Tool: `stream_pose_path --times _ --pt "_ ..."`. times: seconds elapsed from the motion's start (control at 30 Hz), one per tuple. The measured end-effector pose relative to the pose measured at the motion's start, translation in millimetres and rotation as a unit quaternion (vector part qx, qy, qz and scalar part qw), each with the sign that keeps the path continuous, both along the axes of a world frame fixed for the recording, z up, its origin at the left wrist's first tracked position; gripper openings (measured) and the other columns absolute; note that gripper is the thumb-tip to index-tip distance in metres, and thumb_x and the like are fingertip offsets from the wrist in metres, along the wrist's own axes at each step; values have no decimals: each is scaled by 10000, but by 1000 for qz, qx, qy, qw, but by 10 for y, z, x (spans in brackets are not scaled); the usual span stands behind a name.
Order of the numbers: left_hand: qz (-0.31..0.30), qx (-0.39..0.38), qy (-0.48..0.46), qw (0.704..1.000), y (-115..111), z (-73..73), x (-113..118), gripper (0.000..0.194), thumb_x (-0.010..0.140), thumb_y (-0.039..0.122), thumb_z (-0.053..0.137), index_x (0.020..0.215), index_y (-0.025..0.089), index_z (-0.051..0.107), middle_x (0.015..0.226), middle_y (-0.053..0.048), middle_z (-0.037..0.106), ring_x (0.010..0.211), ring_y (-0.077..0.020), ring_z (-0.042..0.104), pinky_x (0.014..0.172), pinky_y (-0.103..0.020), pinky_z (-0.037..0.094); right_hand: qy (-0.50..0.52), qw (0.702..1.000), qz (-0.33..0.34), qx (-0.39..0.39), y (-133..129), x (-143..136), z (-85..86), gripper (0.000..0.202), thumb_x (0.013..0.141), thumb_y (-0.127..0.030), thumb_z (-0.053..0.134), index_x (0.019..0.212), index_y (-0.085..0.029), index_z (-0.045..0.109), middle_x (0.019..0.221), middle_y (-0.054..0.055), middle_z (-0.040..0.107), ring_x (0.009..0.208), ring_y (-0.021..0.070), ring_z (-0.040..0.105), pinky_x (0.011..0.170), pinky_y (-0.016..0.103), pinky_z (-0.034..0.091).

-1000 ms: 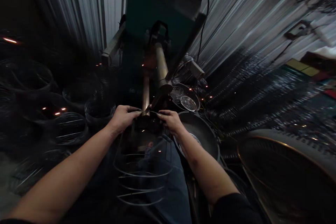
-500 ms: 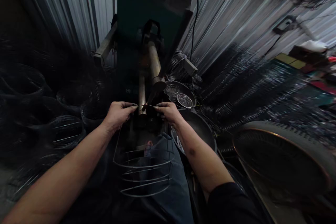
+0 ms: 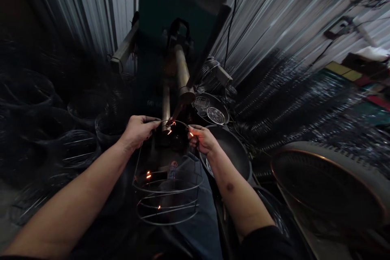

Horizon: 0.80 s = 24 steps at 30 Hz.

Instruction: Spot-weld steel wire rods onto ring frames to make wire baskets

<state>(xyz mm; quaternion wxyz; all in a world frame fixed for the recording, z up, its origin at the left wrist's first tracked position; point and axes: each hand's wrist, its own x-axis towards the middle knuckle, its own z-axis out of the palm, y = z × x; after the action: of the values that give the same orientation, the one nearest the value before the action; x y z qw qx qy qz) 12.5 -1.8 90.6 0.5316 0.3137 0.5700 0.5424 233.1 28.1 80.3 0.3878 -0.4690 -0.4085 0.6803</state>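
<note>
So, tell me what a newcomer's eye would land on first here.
Probably the orange sparks by the metal rod tip, between the left hand and right hand, whose fingers pinch a thin curved wire. Next, perhaps the wire frame hanging below the hands, and the big round dark pan-like thing with its coppery rim at the right.
</note>
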Motion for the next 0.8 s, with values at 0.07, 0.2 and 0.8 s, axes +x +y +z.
stream_pose_path --times 0.07,0.2,0.8 --pt "-4 9 10 1000 3 -13 0 227 615 186 750 809 71 722 490 -11 541 341 -50 342 332 -184 201 7 1000 -15 -9 -4 -14 -11 288 636 -270 793 806 -143 598 485 -25 558 335 61 378 343 187 264" --pt "-1 21 24 999 -5 -15 3 241 610 202 747 806 66 720 482 -3 531 344 -47 335 333 -183 199 15 999 -32 -18 -22 -44 3 255 635 -232 767 793 -143 587 474 -33 545 327 57 355 340 184 260" --pt "-3 31 -14 999 40 -28 17 310 509 209 807 766 61 717 496 -25 562 355 -52 366 345 -184 213 17 999 -41 -12 -61 -19 -1 231 653 -247 766 712 -154 563 475 -34 547 332 45 333 348 185 268"
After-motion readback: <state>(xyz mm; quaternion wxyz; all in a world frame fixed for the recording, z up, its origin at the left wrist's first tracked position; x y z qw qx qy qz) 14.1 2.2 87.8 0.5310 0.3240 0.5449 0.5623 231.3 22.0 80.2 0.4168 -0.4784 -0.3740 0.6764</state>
